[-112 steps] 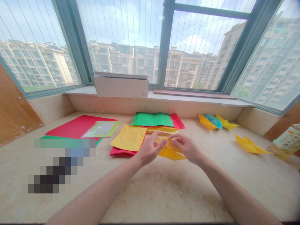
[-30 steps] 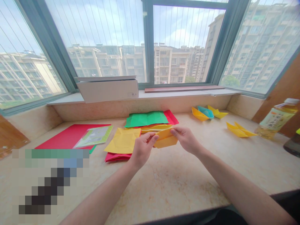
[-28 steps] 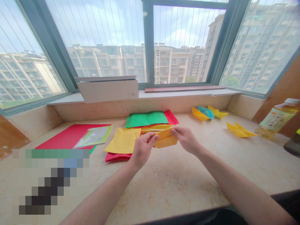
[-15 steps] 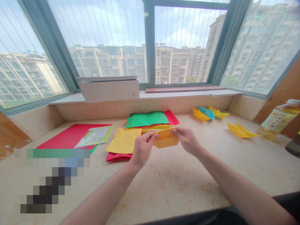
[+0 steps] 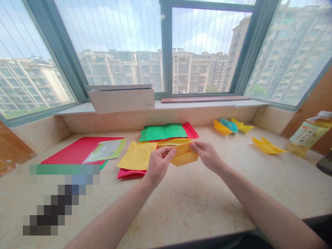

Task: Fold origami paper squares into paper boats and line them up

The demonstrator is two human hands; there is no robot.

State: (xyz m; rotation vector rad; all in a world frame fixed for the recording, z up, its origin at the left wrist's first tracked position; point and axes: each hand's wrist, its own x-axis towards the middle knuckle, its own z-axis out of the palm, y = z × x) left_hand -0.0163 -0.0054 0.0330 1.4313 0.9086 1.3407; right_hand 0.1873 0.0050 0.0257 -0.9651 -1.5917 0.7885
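Note:
A piece of folded yellow-orange paper is held up off the counter between my two hands. My left hand pinches its left upper corner between thumb and fingers. At its right upper corner, my right hand grips it the same way. Close to my left hand lies creased yellow paper on top of folded red paper. Behind my hands is a creased green sheet, with red paper showing at its right. More yellow paper shows partly behind the held piece.
Folded paper boats, two of them a yellow one and a blue one, stand at the right. Beyond them is a bottle. Red sheets and a clear packet lie left. A white box sits on the sill.
The held yellow-orange paper has tilted slightly, its lower edge now a little lower. Both hands keep their pinch almost in place.

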